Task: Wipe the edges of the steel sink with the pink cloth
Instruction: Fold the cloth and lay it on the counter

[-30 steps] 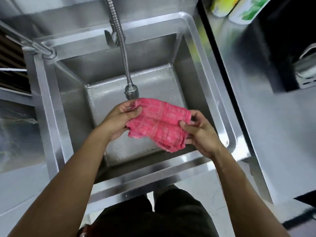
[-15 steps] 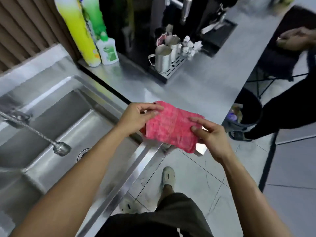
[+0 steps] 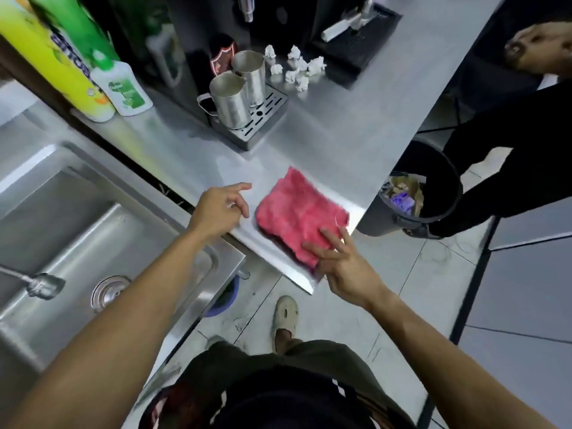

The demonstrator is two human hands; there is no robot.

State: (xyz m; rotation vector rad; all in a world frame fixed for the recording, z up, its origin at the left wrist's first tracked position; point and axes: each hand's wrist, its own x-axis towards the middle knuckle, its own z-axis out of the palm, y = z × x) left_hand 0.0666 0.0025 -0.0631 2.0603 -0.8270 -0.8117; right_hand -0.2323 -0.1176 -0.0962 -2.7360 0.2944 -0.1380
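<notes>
Pink cloth (image 3: 301,213) lies folded on the counter (image 3: 334,140), mid-frame; right hand (image 3: 343,263) spread, fingertips on it — left hand (image 3: 221,209) open, empty, just beside.

Near the back left corner of the steel counter (image 3: 309,144), a small white bottle with a green cap (image 3: 122,85), green label reading roughly "Dettol", smaller print illegible. Beside it, on a tall yellow bottle (image 3: 52,63), large dark letters, blurred and cut off, unreadable.
</notes>
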